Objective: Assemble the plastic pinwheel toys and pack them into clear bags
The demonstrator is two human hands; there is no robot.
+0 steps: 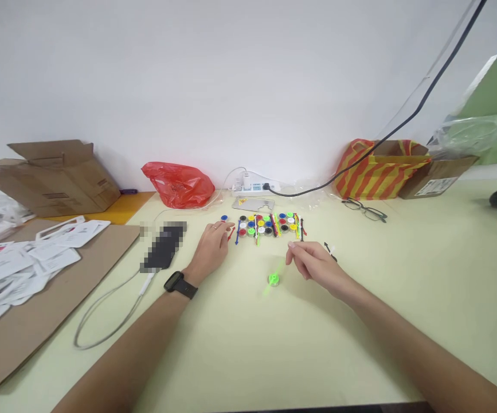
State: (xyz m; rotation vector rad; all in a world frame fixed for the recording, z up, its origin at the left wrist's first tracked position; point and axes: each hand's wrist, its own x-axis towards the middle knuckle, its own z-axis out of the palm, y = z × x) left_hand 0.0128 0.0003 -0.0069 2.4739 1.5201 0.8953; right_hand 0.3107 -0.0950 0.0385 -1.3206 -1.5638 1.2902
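My left hand (212, 244), with a dark watch on the wrist, rests palm down with fingers stretched out beside a red arrow (231, 233) and a blue disc (224, 218). I cannot tell whether its fingertips touch them. My right hand (314, 264) hovers with curled fingers, nothing visible in them. Left of and below it, a bright green spinner (273, 279) sits on the table, its green arrow blurred as if turning. Beyond the hands lie rows of colored round discs (261, 230) with colored arrows (276, 225) between them. A black arrow (329, 251) lies behind my right hand.
A phone (164, 246) with a white cable lies left. White cards (20, 267) cover cardboard at far left. Behind stand a carton (59, 183), red bag (179, 183), power strip (254, 187) and striped bag (372, 172). Glasses (365, 210) lie right; a metal plate (254, 204) lies at center.
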